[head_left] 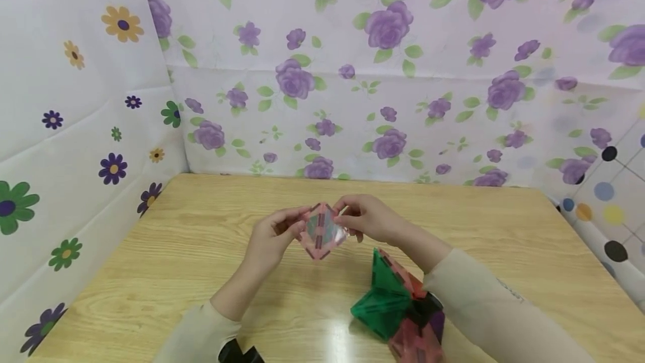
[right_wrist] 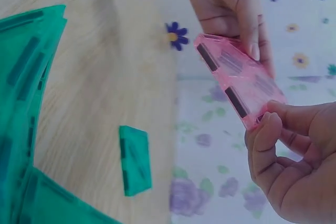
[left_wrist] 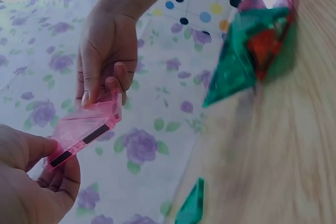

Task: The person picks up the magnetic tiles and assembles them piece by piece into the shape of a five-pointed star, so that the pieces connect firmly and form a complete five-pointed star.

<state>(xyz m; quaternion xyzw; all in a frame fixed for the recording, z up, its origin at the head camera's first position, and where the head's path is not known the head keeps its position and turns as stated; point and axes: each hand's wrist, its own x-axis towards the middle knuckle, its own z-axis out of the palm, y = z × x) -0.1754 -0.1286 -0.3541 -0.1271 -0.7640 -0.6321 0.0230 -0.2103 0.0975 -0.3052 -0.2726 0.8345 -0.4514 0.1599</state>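
Note:
Two pink translucent triangular magnetic tiles (head_left: 318, 240), joined along a dark-magnet seam into a diamond, are held up above the table. My left hand (head_left: 267, 240) pinches their left corner between thumb and fingers. At the opposite corner, my right hand (head_left: 370, 218) grips the tiles with thumb and fingertips. In the right wrist view the pink tiles (right_wrist: 236, 77) are seen with both hands on them. A small green tile piece (right_wrist: 135, 161) lies on the table; in the head view its green shows through the pink.
A built shape of magnetic tiles (head_left: 385, 304), green, pink, red, black and purple, stands on the wooden table (head_left: 201, 273) below my right forearm. Flowered cloth (head_left: 353, 111) hangs behind the table's far edge. A black object (head_left: 239, 352) shows at my left sleeve.

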